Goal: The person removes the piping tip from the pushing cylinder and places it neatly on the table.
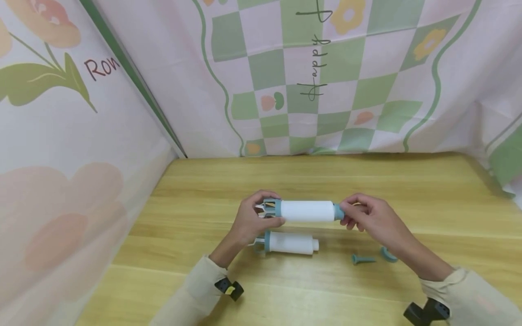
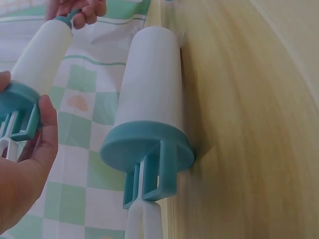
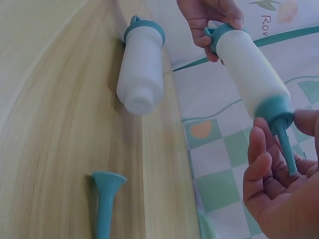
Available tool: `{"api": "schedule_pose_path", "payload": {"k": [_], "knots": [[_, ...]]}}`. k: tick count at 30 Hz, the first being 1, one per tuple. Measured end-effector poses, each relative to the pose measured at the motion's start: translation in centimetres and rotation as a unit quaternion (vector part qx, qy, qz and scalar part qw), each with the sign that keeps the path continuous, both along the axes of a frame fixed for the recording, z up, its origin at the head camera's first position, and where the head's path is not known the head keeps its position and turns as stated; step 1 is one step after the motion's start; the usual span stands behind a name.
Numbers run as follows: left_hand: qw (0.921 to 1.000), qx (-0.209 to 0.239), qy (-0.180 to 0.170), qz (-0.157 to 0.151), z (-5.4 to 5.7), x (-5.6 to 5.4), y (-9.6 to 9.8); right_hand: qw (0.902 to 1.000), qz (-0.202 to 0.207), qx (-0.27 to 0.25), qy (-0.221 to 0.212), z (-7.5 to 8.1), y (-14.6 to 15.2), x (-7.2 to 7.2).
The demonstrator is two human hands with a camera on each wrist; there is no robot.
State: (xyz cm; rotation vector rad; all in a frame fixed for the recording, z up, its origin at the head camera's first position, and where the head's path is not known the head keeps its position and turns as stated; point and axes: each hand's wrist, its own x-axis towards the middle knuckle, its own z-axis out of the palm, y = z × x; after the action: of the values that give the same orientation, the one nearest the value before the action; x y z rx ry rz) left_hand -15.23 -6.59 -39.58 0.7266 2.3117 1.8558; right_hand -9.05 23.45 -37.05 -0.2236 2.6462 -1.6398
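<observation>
A white-barrelled piping syringe (image 1: 306, 211) with teal ends is held level above the table. My left hand (image 1: 248, 222) grips its teal collar (image 2: 19, 97), thumb on the near side; a white plunger handle shows behind the collar. At the other end my right hand (image 1: 379, 217) pinches the teal end cap (image 3: 273, 108) between thumb and fingers. A long narrow teal nozzle (image 3: 285, 149) points out of this cap over the right palm. A second syringe (image 1: 290, 243) lies on its side just nearer, its white tip bare.
On the wooden table (image 1: 285, 290), a loose teal nozzle (image 1: 364, 259) lies right of the second syringe. A teal ring (image 1: 389, 255) sits beside it, partly behind the right forearm. Patterned cloth (image 1: 261, 77) hangs along the back and left.
</observation>
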Motion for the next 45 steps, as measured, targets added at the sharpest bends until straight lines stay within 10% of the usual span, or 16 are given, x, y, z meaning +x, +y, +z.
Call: {"api": "schedule_pose_path", "payload": {"k": [21,37,45], "knots": [[0.9999,0.001,-0.013,0.009,0.24,0.22,0.0,0.9972,0.019,-0.024,0.068,-0.76,0.34,0.37],[1.0,-0.001,-0.004,0.007,0.28,0.29,0.11,0.9972,-0.02,-0.059,-0.041,-0.37,0.07,0.04],[1.0,-0.002,0.004,0.003,0.1,0.22,0.05,0.9968,-0.026,-0.07,-0.029,-0.44,-0.19,0.09]]}}
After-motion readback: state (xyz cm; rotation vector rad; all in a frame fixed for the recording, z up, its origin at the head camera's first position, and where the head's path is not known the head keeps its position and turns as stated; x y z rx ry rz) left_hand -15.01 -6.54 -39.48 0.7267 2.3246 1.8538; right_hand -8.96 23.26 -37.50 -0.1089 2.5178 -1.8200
